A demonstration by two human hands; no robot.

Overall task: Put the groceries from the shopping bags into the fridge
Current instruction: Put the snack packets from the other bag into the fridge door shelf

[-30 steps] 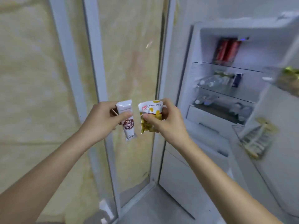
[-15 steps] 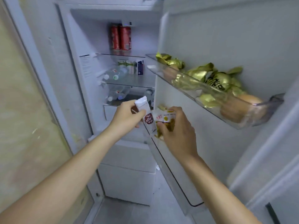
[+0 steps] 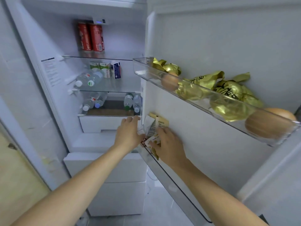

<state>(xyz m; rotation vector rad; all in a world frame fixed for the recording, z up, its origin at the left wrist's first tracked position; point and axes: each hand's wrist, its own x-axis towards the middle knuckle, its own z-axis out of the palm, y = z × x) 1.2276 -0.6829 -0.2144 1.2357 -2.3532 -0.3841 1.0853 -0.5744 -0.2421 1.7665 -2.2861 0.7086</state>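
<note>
The fridge stands open. My left hand (image 3: 128, 132) holds a white packet with a brown logo (image 3: 143, 143), mostly hidden behind the palm. My right hand (image 3: 170, 145) grips a yellow snack packet (image 3: 154, 139) right beside it. Both hands are at the left end of the lower door bin (image 3: 171, 181), where the two packets touch. Other pale yellow and white packets (image 3: 154, 122) stand in that bin just above my fingers.
The upper door bin (image 3: 192, 95) holds gold-wrapped items (image 3: 228, 90) and round brown ones. Inside are two red cans (image 3: 91, 38), cartons (image 3: 105, 69), lying water bottles (image 3: 88, 79), more bottles (image 3: 133, 101) and a white drawer (image 3: 102, 124). Lower drawers are closed.
The view swung from the glass panel to the open fridge. Both hands moved forward and down with their packets to the lower door bin.
</note>
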